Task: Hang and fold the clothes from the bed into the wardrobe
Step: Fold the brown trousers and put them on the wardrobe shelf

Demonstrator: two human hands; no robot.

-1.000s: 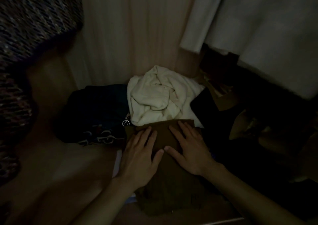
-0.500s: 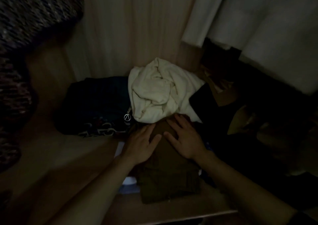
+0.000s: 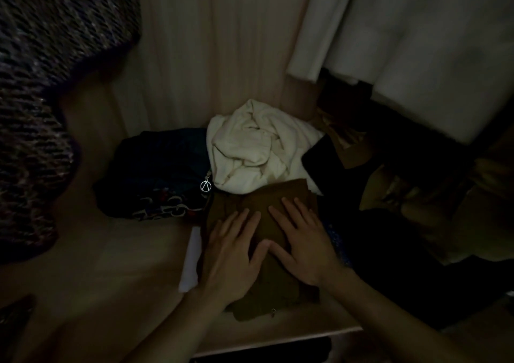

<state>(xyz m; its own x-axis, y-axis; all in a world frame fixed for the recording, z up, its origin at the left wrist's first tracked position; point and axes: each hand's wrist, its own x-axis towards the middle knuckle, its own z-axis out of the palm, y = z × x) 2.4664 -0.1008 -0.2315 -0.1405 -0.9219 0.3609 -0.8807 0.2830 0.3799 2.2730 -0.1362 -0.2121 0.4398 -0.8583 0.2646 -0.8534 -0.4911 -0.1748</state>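
A folded brown garment (image 3: 267,296) lies on the wardrobe shelf (image 3: 116,262) near its front edge. My left hand (image 3: 230,257) rests flat on its left half, fingers spread. My right hand (image 3: 303,240) lies flat on its right half, thumb nearly touching the left thumb. Neither hand grips the cloth. Behind the brown garment sits a crumpled cream garment (image 3: 256,146). A dark blue garment (image 3: 155,173) with a round metal zip pull (image 3: 205,186) lies to its left.
A dark speckled knit garment (image 3: 41,84) hangs at the left. White clothes (image 3: 417,43) hang at the upper right. Dark clothes (image 3: 403,251) pile up on the right of the shelf. A white folded edge (image 3: 190,262) shows beside the brown garment. The scene is dim.
Both hands slid back toward the shelf's front edge over the brown garment after reaching further in half a second ago. They stay flat on it.
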